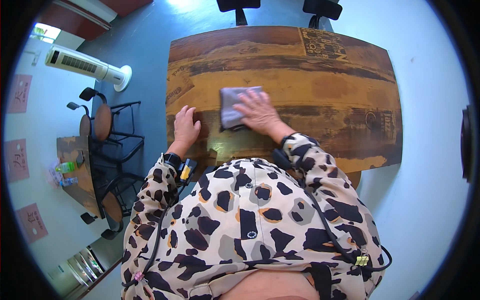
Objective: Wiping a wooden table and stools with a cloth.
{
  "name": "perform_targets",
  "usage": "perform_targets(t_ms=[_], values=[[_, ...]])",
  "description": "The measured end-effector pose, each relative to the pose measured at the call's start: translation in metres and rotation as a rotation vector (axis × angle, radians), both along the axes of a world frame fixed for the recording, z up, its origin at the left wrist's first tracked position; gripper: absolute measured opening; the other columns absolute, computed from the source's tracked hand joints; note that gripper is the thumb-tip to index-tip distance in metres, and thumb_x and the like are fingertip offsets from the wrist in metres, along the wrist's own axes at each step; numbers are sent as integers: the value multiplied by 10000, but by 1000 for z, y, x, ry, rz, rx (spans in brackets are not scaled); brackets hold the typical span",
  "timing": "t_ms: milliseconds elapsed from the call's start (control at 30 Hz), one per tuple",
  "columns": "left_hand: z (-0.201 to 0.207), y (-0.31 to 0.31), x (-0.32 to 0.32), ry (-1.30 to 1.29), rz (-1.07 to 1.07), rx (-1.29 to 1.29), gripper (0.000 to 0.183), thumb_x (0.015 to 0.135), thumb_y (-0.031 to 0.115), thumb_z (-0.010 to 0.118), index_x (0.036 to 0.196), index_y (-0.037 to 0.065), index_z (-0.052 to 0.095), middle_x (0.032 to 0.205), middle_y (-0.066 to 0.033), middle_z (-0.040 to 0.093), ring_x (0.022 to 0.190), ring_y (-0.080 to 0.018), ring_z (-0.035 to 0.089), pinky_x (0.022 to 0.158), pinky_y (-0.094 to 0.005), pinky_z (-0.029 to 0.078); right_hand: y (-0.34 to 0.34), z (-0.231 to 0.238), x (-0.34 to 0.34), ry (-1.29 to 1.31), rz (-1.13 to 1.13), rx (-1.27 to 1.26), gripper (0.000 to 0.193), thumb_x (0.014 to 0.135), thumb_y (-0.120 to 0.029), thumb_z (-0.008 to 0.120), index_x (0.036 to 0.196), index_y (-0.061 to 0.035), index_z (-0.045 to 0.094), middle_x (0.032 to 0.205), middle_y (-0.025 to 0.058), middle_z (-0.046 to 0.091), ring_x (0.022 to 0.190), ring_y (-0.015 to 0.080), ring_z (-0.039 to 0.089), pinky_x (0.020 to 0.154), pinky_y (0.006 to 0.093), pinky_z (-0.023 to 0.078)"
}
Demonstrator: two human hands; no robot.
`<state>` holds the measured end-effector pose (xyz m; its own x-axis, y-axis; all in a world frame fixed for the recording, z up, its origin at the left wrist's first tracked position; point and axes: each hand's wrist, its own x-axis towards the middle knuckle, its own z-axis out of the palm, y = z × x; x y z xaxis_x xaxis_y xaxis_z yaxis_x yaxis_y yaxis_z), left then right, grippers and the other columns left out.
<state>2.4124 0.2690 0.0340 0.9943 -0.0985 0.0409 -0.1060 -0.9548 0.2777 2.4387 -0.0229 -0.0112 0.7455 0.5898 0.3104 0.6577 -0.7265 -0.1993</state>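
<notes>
A folded grey-purple cloth (231, 107) lies flat on the wooden table (340, 90), left of the table's middle. My right hand (260, 112) presses on the right part of the cloth, its fingers stretched out and spread over it. Nearer the table's left edge, my left hand (186, 127) rests with its fingers extended and holds nothing. A gap of bare wood separates it from the cloth. Dark bands sit on both my wrists.
Two dark chairs (240, 10) stand past the far edge. To the left are a white tower fan (90, 65), several chairs (103, 122) and a smaller table (82, 175) with a green bottle (65, 167) on it. A pale wall (425, 75) runs along the right.
</notes>
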Motion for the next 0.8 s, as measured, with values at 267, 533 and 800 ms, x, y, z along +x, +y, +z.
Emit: perform_targets(t_ms=[267, 533, 800], values=[[19, 6, 34, -40, 237, 153, 511, 788, 245, 651, 1241, 58, 505, 1340, -184, 444, 1224, -355, 417, 1020, -434, 350, -241, 19, -11, -224, -922, -333, 521, 868, -421, 499, 1351, -236, 437, 1390, 85, 422, 1277, 297, 361, 953, 506, 314], [-22, -19, 45, -223, 557, 297, 550, 888, 370, 511, 1322, 46, 417, 1397, -192, 389, 1305, -369, 314, 1068, -489, 239, -75, 59, 22, 101, -509, 107, 522, 722, -397, 626, 1174, -150, 540, 1255, 168, 472, 1225, 355, 386, 969, 549, 292], [-32, -22, 43, -255, 563, 363, 569, 879, 359, 502, 1352, 63, 392, 1420, -173, 371, 1330, -346, 293, 1075, -482, 214, 29, 34, 110, -80, -108, 129, 480, 814, -420, 560, 1234, -188, 554, 1397, 141, 381, 1335, 327, 280, 1092, 523, 170]])
